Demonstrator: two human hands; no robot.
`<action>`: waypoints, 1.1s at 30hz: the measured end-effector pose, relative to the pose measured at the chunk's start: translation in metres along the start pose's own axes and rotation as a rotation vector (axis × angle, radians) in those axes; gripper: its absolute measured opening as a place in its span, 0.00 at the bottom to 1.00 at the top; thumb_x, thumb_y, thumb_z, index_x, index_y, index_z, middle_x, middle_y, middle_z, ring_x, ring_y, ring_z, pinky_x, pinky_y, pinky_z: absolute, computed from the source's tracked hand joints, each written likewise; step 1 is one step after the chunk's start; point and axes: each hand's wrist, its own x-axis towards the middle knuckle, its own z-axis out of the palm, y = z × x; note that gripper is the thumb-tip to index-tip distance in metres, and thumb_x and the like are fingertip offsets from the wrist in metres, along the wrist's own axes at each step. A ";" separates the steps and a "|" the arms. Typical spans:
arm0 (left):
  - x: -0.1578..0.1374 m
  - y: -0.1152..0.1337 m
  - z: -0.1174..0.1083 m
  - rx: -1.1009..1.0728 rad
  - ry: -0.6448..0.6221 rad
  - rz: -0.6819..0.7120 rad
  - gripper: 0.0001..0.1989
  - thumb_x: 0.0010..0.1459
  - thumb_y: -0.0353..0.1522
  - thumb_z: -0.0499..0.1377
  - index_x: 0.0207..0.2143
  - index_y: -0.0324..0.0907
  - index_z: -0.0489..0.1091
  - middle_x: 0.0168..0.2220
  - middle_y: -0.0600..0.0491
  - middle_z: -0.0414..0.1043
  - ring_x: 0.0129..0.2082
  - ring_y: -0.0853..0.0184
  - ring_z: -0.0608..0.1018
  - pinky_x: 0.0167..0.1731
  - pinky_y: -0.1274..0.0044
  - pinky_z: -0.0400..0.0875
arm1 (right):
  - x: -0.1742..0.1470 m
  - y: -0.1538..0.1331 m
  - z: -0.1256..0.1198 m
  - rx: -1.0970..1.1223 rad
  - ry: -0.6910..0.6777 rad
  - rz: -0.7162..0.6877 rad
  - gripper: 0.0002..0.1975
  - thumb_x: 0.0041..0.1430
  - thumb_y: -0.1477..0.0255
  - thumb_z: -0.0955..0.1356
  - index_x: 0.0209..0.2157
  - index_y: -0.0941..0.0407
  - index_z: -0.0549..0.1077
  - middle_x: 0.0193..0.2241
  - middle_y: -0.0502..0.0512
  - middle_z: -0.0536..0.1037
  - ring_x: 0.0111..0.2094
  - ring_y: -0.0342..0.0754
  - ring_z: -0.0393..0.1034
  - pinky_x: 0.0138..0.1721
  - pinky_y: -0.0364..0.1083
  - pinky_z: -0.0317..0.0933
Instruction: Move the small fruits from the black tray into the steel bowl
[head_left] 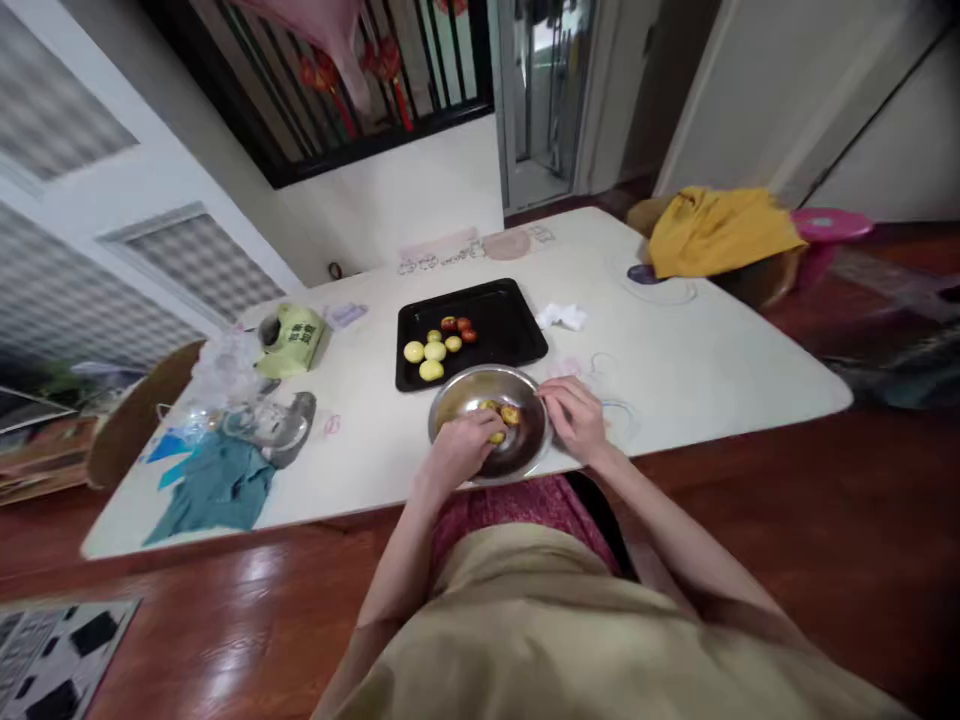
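Observation:
A shiny metal bowl [450,395] stands at the table's near edge with several small yellow-brown fruits [510,414] in it. My left hand [466,445] reaches over the bowl's left side, its fingers curled down around one of these small round fruits; the fingertips are partly hidden. At the right side of the bowl, my right hand [574,415] pinches the rim between thumb and fingers. Just behind the bowl lies a black baking tray [510,325]. On its left half rest several yellow fruits [434,351] and several smaller reddish ones [465,325].
A crumpled white tissue [562,317] lies right of the tray on the white table [697,365]. At the left are a green bag [292,338], clear plastic, and a teal cloth [217,485]. Yellow cloth [720,235] drapes a chair at the far right, beside a pink stool [832,224].

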 end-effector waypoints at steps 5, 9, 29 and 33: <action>-0.004 -0.006 0.006 -0.014 0.101 0.035 0.14 0.66 0.24 0.63 0.51 0.46 0.78 0.54 0.50 0.81 0.54 0.59 0.83 0.52 0.70 0.81 | 0.001 -0.003 0.000 0.012 -0.006 0.016 0.11 0.74 0.73 0.64 0.41 0.53 0.79 0.37 0.58 0.83 0.40 0.53 0.78 0.42 0.54 0.73; -0.009 -0.018 0.011 -0.078 0.294 0.105 0.12 0.66 0.25 0.64 0.50 0.45 0.78 0.51 0.49 0.83 0.50 0.59 0.84 0.51 0.69 0.82 | 0.004 -0.005 -0.002 0.025 -0.003 0.022 0.11 0.74 0.73 0.64 0.41 0.53 0.80 0.37 0.58 0.83 0.39 0.53 0.78 0.41 0.54 0.73; -0.026 -0.061 0.049 -0.434 1.048 -0.055 0.08 0.73 0.30 0.57 0.42 0.42 0.78 0.39 0.48 0.82 0.40 0.64 0.83 0.44 0.72 0.79 | 0.057 0.018 -0.002 0.024 -0.187 0.198 0.12 0.74 0.67 0.64 0.38 0.52 0.78 0.42 0.58 0.81 0.45 0.54 0.76 0.47 0.53 0.71; -0.027 -0.059 0.048 -0.443 1.038 -0.059 0.09 0.73 0.30 0.57 0.42 0.42 0.78 0.39 0.49 0.82 0.41 0.64 0.83 0.45 0.72 0.78 | 0.091 0.040 0.028 0.014 -0.385 0.168 0.10 0.72 0.69 0.64 0.43 0.53 0.79 0.45 0.59 0.80 0.44 0.53 0.77 0.40 0.50 0.72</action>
